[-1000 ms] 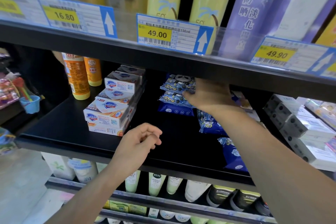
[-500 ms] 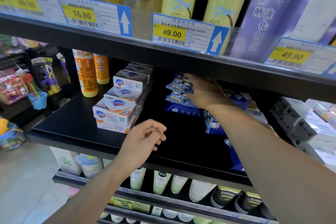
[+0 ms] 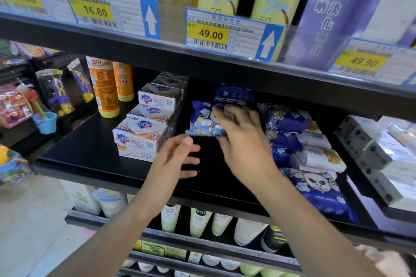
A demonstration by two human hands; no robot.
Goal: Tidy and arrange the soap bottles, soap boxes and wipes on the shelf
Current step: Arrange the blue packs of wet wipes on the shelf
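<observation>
Since half a second ago the right hand (image 3: 242, 139) has drawn back from the rear of the black shelf (image 3: 90, 148) with a blue soft plastic pack of wipes (image 3: 203, 122) in its grasp, and the left hand (image 3: 175, 162) has risen toward it. That pack now hangs clear of the shelf board, in front of the dark blue stack of wipes packs (image 3: 234, 94) at the back. The right fingers (image 3: 227, 117) curl over its right end and pinch it; motion blur hides exactly how the thumb sits.

Relation that matters: the pack's long axis runs left to right, and its free left end sticks out beyond the right hand, toward the white and orange cardboard soap boxes (image 3: 144, 128). The left hand lies just below and slightly left of that free end, close but not touching, its fingers spread and relaxed, holding nothing. It is therefore the nearer hand to take the loose end. I judge the next move to be a two-handed settling of the pack onto the bare shelf between the soap boxes and the row of blue wipes packs (image 3: 286, 119) on the right. Two tall orange plastic soap bottles (image 3: 105, 87) stand upright at the far left.
</observation>
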